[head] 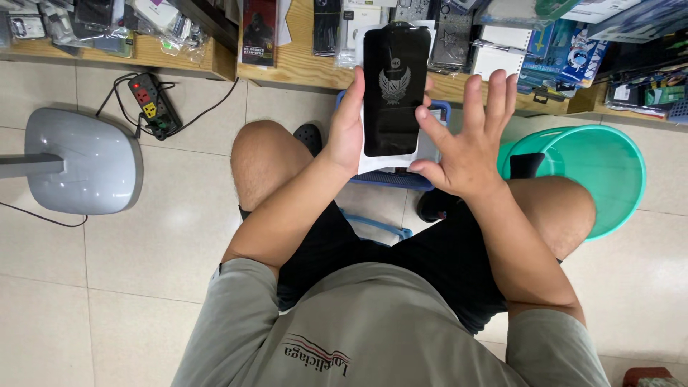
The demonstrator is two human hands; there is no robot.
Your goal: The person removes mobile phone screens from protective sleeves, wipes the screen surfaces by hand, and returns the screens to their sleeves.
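Seated person holds a dark screen protector on its white backing card up over the knees.

At far left a grey fan base stands on the tiled floor, with a black power strip just beyond it. The left hand has its fingers closed round the left edge of the screen protector, thumb in front. The protector is upright, glossy black with a pale winged emblem near the top, and its white card shows below. The right hand is spread wide, fingers splayed; only the thumb and forefinger touch the protector's right edge and the lower corner of the card. A blue basket sits behind, a teal bucket at right beside the knee. A crowded wooden shelf lies close past the protector's top; bare floor lies to the left.
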